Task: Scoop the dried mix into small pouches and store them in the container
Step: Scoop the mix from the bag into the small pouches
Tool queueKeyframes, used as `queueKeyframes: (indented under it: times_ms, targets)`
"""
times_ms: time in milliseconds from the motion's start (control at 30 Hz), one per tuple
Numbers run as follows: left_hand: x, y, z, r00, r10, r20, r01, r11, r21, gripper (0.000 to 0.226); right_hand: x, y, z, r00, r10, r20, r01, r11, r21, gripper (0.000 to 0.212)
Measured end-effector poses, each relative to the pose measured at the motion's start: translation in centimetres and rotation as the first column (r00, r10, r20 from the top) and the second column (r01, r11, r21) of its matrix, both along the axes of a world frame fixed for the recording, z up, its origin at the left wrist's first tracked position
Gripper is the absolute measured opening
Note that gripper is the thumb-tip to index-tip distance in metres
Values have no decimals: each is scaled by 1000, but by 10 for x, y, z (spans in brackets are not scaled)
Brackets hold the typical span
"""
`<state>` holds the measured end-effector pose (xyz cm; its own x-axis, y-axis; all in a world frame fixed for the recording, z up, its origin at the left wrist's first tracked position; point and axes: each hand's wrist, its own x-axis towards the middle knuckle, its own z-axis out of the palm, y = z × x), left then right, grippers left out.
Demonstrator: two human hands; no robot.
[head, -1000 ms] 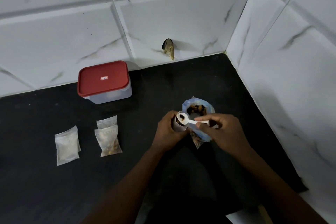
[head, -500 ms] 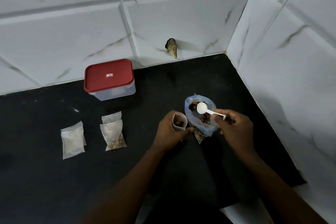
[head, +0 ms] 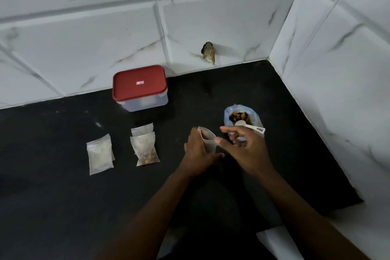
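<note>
On the black worktop [head: 63,196], furthest left, a filled pouch [head: 100,153] lies flat. It is clear plastic, pale and cloudy, and its long axis runs away from the person. Just right of it, apart from it, lies a second filled pouch [head: 145,150] showing brown pieces at its near end. It overlaps a third pouch [head: 142,131] that shows only its far end, and both lie lengthwise the same way.

Behind these, against the tiled wall, stands the container [head: 145,102], a clear rectangular tub with its red lid [head: 139,85] on.

Right of centre, the left hand [head: 197,152] grips a small pouch [head: 207,140], its fingers curled round the left side and its thumb under the base. This pouch stands upright with its mouth open and facing up.

The right hand [head: 244,150] reaches in from the right. Its thumb tip meets the pouch's right edge, the forefinger stretches out above the mouth, apart from the thumb, and the other fingers are curled under. I cannot tell whether it pinches the plastic.

Just behind that hand stands the blue bag [head: 256,118], its mouth open upward and the dark brown dried mix [head: 238,116] showing inside. A white spoon [head: 249,125] lies across the bag's rim, bowl over the mix and handle pointing right.
</note>
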<state>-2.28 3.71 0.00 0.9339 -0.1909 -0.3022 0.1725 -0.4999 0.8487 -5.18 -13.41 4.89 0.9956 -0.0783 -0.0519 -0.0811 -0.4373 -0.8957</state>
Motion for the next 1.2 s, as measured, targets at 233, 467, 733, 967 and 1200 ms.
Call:
queueKeyframes:
  times_ms: [233,467,733,967,1200]
  targets:
    - [-19,34,17,1000,5,14,-5,1000,17,77,-11,43,-4,997,-9,-73,16,995,95,34]
    - [-40,87,21,995,69,-77,-96,892,-441,26,-13,74,-11,980,-37,-198,94,953,289,14]
    - [-50,131,17,978,197,68,-154,902,-403,28,-15,114,-14,955,45,-292,75,919,387,11]
    - [-52,156,8,964,235,122,-182,923,-338,39,-12,143,-18,948,54,-313,78,916,394,10]
    - [-49,169,6,964,264,-14,-241,857,-456,33,-10,166,-15,956,10,-292,119,900,419,10]
